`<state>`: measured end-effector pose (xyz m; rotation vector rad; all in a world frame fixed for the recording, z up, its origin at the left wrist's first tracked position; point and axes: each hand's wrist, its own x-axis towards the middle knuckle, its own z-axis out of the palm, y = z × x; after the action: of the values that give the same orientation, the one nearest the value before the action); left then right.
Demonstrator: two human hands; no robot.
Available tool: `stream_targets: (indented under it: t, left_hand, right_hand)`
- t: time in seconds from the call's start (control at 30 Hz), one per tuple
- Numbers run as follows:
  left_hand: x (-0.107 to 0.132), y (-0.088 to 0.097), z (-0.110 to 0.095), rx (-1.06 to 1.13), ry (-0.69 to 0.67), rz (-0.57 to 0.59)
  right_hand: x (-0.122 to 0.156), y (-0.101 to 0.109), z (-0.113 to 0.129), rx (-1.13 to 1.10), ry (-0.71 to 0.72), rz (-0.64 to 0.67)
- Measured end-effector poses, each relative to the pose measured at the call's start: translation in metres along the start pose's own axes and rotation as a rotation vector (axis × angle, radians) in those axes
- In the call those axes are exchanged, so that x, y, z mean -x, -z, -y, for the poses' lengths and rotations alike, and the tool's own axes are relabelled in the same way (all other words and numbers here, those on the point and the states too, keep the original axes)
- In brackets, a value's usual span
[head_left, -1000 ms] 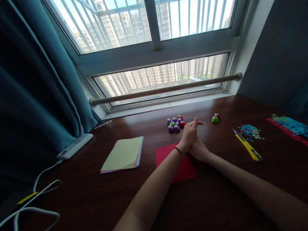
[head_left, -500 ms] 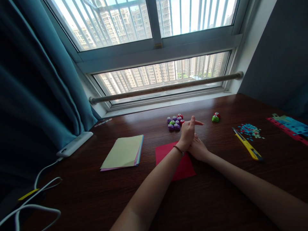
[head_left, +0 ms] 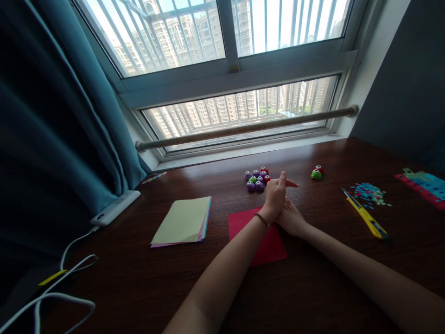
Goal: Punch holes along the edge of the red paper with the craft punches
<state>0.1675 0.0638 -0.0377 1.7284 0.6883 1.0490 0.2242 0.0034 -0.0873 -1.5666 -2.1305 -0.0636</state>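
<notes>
My left hand [head_left: 275, 197], with a thin dark band at its wrist, rests against my right hand [head_left: 292, 219] over the upper right part of a red paper sheet [head_left: 269, 248]. Its thumb points up and a finger stretches to the right; nothing shows in it. The fingers of my right hand are hidden behind the left. Just beyond the hands sits a cluster of small purple, red and green pieces with eye-like tops [head_left: 255, 180]. A red and a green piece of the same kind [head_left: 316, 173] stand apart to the right.
To the left lie a stack of coloured paper [head_left: 184, 220], a white power strip [head_left: 116, 208] and white cables [head_left: 74, 269]. On the right are a yellow utility knife [head_left: 366, 215], small blue and pale bits [head_left: 370, 192] and flat coloured strips [head_left: 424, 185]. A window stands behind the table [head_left: 139, 283].
The whole view has shifted slightly, so everything sits a little further right and lower. The two hands keep the same pose against each other.
</notes>
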Motion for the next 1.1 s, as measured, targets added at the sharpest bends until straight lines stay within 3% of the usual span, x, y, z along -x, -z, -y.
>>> stream_targets:
  t: [0.33,0.57,0.7,0.8,0.9,1.07,1.1]
  left_hand:
    - [0.008,0.000,-0.012,-0.048,-0.038,-0.041]
    - [0.010,0.001,-0.020,-0.123,-0.114,-0.070]
    - [0.010,0.007,-0.027,-0.132,-0.195,-0.049]
    - [0.019,0.021,-0.037,-0.131,-0.253,-0.063]
    - [0.040,0.047,-0.046,-0.174,-0.306,-0.052]
    - [0.092,0.102,-0.043,-0.408,-0.402,0.222]
    - [0.102,0.110,-0.038,-0.614,-0.478,0.331]
  right_hand:
    - [0.000,-0.001,0.000,-0.106,-0.070,-0.067]
    - [-0.001,0.003,-0.002,-0.171,-0.086,-0.046]
    - [-0.004,0.004,0.000,-0.212,-0.174,-0.001]
    - [-0.006,0.004,0.001,-0.213,-0.235,0.020]
    - [-0.006,0.004,0.003,-0.204,-0.279,0.048]
    - [-0.004,0.005,0.003,-0.215,-0.295,0.060]
    - [-0.004,0.004,0.003,-0.223,-0.290,0.053]
